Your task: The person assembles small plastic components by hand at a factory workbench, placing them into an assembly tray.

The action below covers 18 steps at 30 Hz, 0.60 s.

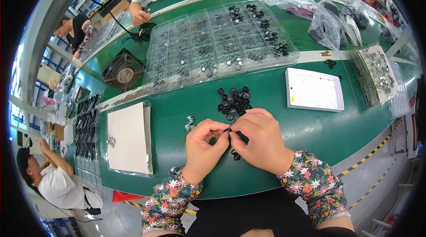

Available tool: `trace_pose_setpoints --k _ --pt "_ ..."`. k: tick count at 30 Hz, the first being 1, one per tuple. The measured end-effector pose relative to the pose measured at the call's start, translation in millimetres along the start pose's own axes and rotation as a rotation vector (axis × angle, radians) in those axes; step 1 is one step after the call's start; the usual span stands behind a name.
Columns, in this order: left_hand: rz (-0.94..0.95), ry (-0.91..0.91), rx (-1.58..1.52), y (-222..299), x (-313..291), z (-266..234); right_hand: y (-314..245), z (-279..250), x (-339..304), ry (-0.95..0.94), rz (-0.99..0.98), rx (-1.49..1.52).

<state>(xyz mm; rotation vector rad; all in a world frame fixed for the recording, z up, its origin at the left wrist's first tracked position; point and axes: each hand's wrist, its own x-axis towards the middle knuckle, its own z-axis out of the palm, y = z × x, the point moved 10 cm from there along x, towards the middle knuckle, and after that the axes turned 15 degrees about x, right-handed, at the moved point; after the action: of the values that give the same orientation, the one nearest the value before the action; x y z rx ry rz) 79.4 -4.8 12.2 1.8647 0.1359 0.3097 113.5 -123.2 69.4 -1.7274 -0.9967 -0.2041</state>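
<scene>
A small round black part [228, 130] is pinched between the fingertips of both hands, above the green tabletop. My left hand [205, 143] grips it from the left with thumb and forefinger. From the other side my right hand [261, 139] closes on it with its fingertips, which hide much of it. Just beyond my fingers lies a pile of similar round black parts [234, 102]. Left of the pile sits a little heap of shiny clear or silvery pieces [190, 123]. A few black parts [236, 154] lie closer to me, below my hands.
Clear compartment trays [208, 50] filled with small parts span the far side. A white box lid [310, 99] stands at right, beside a board of clear parts [377, 75]. At left are a cream board [126, 141] and a fan [124, 71]. Co-workers sit beyond and left.
</scene>
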Motion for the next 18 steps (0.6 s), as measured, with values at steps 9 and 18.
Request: trace_pose_setpoints --k 9,18 --pt "-0.019 0.009 0.040 -9 0 3 13 7 -3 -0.028 0.105 0.086" --pt "0.259 -0.060 0.376 34 5 2 37 -2 0 -0.078 0.295 0.336"
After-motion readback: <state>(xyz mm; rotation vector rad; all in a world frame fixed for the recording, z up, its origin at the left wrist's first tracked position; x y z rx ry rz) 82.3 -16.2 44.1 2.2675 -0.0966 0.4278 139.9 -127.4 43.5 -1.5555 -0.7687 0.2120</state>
